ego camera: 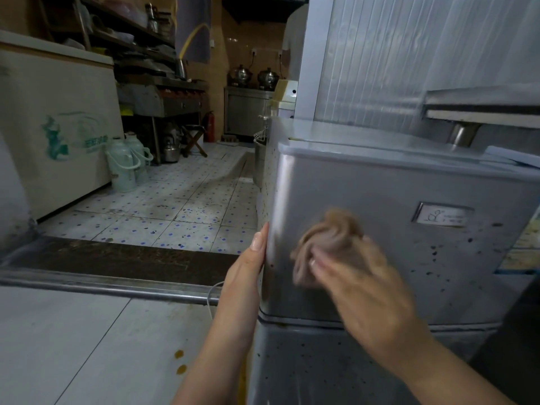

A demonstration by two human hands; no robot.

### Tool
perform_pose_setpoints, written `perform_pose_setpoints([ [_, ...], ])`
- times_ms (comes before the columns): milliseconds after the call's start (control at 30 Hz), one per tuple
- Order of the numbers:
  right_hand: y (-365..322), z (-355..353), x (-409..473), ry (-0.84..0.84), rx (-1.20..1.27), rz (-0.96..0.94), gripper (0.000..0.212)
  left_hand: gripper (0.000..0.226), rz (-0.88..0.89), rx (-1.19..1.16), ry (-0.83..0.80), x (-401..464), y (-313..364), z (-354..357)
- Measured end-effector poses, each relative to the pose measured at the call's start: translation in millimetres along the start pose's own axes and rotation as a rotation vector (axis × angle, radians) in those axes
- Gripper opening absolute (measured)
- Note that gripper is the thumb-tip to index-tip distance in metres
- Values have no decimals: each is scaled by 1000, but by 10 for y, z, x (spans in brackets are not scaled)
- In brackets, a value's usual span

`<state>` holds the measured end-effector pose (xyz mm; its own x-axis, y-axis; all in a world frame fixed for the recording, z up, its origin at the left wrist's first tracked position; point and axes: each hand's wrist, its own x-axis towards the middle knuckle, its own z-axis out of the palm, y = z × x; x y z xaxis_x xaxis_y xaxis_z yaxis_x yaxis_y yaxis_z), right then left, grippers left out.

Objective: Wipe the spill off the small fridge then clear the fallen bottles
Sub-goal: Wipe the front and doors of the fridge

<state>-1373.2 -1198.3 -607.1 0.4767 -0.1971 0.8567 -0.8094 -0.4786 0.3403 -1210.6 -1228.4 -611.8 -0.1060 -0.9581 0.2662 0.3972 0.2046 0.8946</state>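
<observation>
Dim, cool indoor light is filling the scene, and the far kitchen is sinking into brownish shadow. Soft glare is running down the left corner of the small fridge (394,229) and glinting on its top edge. Motion blur is smearing the cloth (327,238) and the right hand (359,282); the left hand (248,267) is showing sharper. Wide-angle distortion is bending straight lines near the edges, where detail is softening.
</observation>
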Motion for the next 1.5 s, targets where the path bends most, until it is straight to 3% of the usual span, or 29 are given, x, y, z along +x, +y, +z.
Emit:
perform_pose_setpoints([
  [100, 74, -25, 389, 193, 31, 129, 26, 82, 8, -20, 43, -5, -8, 35],
  [167, 9, 80, 543, 241, -11, 106, 25, 75, 11, -35, 51, -7, 21, 59],
  [300, -178, 235, 225, 71, 4, -69, 25, 63, -37, -147, 73, -9, 82, 47],
  [367, -148, 177, 20, 10, 8, -65, 24, 75, -51, -123, 51, -26, 111, 62],
  [433, -66, 84, -23, -9, -17, -21, 24, 71, -31, -79, 86, -38, 122, 96],
  [567, 31, 11, 300, 141, -3, 183, 29, 89, -17, -5, 167, -59, 137, 156],
  [633, -23, 89, 449, 194, -5, 197, 29, 92, -24, -24, 207, -62, 143, 179],
  [767, -81, 165, 211, 117, -4, 56, 23, 81, -22, 0, 275, -69, 134, 213],
  [867, -22, 3, -69, 6, -84, 54, 24, 91, -34, -18, 275, -93, 159, 232],
  [1033, 104, -191, 301, 149, -65, 272, 29, 89, -40, -52, 283, -109, 191, 290],
  [1133, -94, 14, 434, 153, -44, 280, 33, 72, -53, -39, 270, -90, 198, 271],
  [1233, -213, 84, 307, 87, -16, 214, 31, 60, -42, 69, 237, -105, 218, 235],
  [1367, -87, -148, 246, 89, -69, 239, 26, 73, 18, 209, 165, -166, 341, 241],
  [1500, -16, -261, 373, 156, -90, 385, 27, 67, 261, 523, 269, -217, 516, 296],
])
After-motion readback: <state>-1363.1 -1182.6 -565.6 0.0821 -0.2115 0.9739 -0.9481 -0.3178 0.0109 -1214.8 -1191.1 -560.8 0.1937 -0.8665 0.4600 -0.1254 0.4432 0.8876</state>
